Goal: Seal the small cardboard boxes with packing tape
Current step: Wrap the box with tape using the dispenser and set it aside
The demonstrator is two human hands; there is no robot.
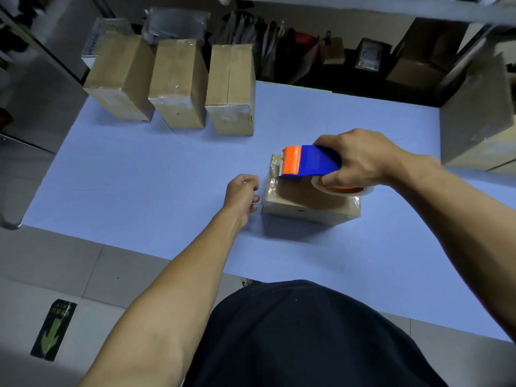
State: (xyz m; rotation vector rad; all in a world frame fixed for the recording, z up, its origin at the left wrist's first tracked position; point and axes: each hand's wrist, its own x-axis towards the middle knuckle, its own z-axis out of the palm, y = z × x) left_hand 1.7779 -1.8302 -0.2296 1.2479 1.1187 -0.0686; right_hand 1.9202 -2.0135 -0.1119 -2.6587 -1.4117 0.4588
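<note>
Far left of the box (310, 202) on the desk (139, 177), three boxes (178, 88) are stood, seemingly taped already. Just left of it, the left hand (241, 194) is loosely curled, holding nothing. Over it, a dispenser (310, 163) is gripped by the right hand (360, 160); taping is judged unfinished. Contents are hidden.

Dim, cool, bluish light comes from overhead and falls evenly on the pale table (125, 177), which is the brightest surface. A soft shadow spreads from the small box (310, 203) toward 6 o'clock. The shelves at 12 o'clock sink into darkness. Straight edges bow at the rim, and the corners are smeared and blurred.
</note>
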